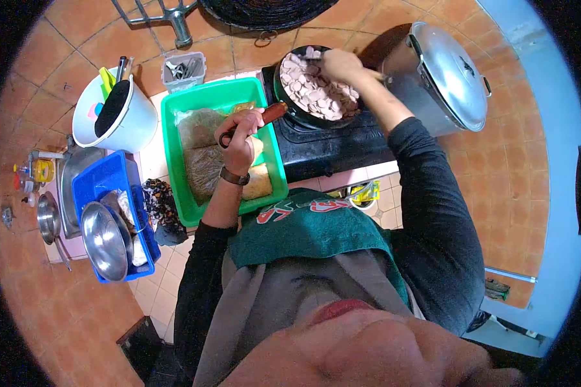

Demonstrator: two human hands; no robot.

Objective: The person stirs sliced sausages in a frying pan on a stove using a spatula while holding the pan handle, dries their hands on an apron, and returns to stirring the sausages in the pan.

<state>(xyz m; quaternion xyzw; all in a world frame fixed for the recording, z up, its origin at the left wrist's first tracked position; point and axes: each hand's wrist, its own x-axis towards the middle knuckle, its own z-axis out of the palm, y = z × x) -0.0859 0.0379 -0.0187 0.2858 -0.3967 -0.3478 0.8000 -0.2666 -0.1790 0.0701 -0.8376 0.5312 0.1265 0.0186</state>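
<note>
A dark frying pan (326, 123) sits on the black stove (313, 151), filled with many pale pink slices (313, 89) that look like sausage. My left hand (240, 137) is wrapped round the pan's reddish-brown handle (275, 113), above a green tub (172, 161). At the far side of the pan my right hand (342, 67) grips a spatula (311, 57); its dark blade is among the slices, and much of it is hidden by the hand. In the green tub are plastic-wrapped packages (203, 169) of brown and yellowish food.
A large lidded metal pot (448, 74) stands right of the pan. To the left are a white bucket (139, 119), a small container of cutlery (184, 69), a blue basin (87, 173) with a metal bowl (103, 238), and a sink (77, 171). A black round pan (265, 11) is on the tiled wall.
</note>
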